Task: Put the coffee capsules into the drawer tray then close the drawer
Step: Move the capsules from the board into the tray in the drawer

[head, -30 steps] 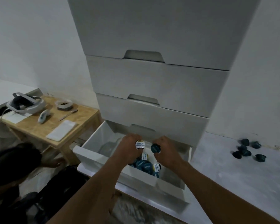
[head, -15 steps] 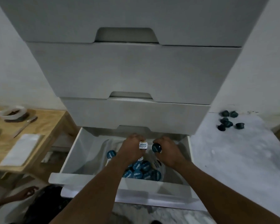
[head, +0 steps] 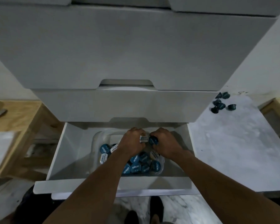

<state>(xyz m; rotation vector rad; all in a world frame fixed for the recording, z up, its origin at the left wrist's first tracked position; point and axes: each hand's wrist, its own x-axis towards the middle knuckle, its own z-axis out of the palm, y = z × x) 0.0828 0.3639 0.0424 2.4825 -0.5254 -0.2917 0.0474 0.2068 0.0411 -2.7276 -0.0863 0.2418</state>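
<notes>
Both hands are still hovering over the tray (head: 95, 139): left hand (head: 132, 142) pinching a white capsule (head: 143, 138), right hand (head: 166, 143) a blue capsule (head: 153, 140). The tray, in the open drawer (head: 66, 151), is holding a heap (head: 136, 167); loose capsules (head: 219, 105) are lying at two o'clock

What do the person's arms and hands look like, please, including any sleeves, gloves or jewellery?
Both forearms are bare to the frame's edge, with no sleeves showing. The left hand and right hand wear no gloves, and no watch, bracelet or ring is visible in this dim light.
</notes>
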